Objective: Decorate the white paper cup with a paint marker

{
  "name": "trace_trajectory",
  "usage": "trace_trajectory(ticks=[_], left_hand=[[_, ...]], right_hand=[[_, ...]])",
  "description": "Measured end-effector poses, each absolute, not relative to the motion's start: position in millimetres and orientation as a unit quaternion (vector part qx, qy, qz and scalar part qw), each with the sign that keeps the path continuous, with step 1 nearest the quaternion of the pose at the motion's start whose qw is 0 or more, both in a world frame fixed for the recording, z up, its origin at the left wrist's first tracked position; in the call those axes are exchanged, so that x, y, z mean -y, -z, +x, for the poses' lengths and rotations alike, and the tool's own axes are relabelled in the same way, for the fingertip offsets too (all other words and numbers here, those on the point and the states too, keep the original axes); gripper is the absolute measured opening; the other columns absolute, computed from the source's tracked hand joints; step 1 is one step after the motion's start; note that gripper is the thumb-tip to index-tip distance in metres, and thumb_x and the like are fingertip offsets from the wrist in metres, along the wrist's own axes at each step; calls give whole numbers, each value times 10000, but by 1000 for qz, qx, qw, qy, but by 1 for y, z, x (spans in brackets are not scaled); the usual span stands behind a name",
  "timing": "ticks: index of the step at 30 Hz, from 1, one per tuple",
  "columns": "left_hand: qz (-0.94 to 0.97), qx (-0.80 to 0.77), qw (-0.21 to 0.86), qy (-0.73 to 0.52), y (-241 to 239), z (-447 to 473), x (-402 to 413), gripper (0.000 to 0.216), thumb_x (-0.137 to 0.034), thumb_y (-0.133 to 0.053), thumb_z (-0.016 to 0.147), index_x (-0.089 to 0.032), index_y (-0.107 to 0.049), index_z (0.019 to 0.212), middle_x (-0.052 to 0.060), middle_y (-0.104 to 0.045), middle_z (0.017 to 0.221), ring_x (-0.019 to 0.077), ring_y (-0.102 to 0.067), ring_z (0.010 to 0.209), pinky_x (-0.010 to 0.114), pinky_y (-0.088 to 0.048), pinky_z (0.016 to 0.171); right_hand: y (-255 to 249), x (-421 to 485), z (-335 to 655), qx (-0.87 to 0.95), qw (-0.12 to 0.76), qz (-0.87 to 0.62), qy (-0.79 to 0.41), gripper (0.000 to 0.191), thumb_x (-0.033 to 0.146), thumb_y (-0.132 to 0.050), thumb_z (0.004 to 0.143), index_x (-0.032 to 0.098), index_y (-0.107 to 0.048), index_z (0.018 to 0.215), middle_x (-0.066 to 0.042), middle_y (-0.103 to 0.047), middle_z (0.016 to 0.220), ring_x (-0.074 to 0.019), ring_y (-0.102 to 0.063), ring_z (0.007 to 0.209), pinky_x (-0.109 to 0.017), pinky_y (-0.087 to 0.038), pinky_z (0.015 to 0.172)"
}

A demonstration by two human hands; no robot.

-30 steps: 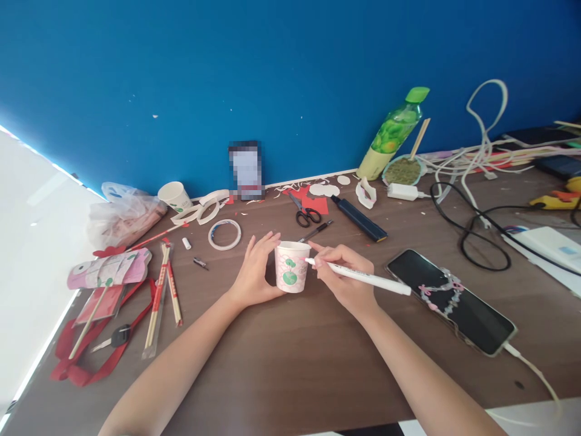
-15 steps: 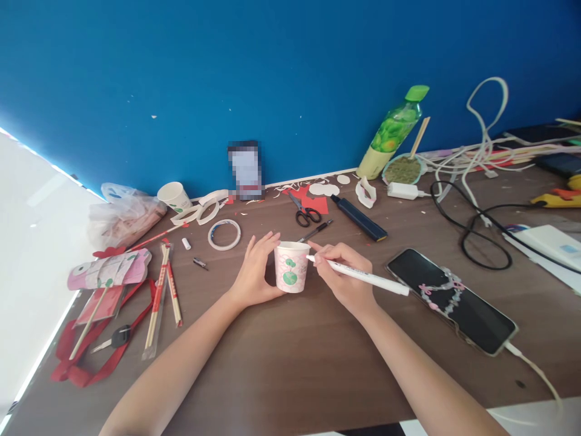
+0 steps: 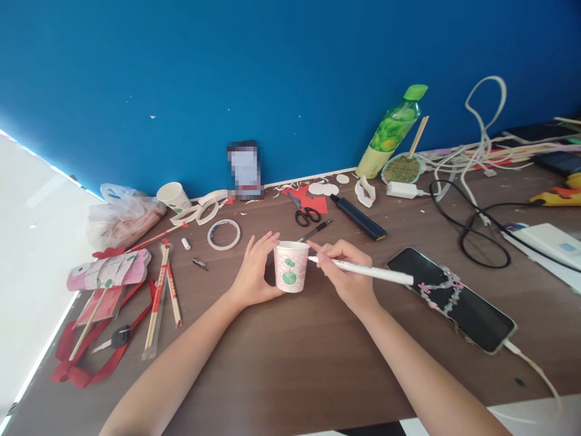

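Head view: the left hand [image 3: 256, 274] curls around the paper cup [image 3: 291, 269], which stands on the table [image 3: 290, 363] just beside the right hand [image 3: 348, 277]. That hand pinches a white pen [image 3: 370, 272], its tip at the cup's wall. The cup looks light and easy to crush; hold its sides softly.

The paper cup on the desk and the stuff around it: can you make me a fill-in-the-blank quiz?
The left hand steadies an upright paper cup printed with ____ circles.
The right hand holds a white pen whose tip is at the side of the ____.
A phone with a dark screen lies to the ____ of the right hand.
The scissors beyond the cup have ____ handles.
Missing words: green; cup; right; black.
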State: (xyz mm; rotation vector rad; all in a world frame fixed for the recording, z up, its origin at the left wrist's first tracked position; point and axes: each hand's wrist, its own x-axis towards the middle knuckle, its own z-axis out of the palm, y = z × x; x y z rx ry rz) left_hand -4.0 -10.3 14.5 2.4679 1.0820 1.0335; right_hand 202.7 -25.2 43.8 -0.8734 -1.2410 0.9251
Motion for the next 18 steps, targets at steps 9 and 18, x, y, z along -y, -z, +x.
trace_trajectory(ticks=[9, 18], left_hand=[[853, -364, 139, -348, -11, -6, 11, 995, -368, -802, 653, -220, -205, 1435, 219, -379, 1495, 382, -318, 1438, 666, -164, 1160], [844, -359, 136, -375, -7, -4, 9, 913, -374, -807, 646, -231, -247, 1352, 237, -388, 1462, 382, -355, 1416, 662, -212, 1138]], right_hand=[[-53, 26, 204, 449, 638, -299, -550, 257, 281, -748, 755, 225, -560, 588, 90, -479, 418, -105, -509, 523, -563, -479, 1029], [-50, 31, 202, 579, 624, -322, -415, 153, 241, -705, 791, 216, -600, 683, 35, -623, 622, -117, -592, 612, -561, -466, 1059]])
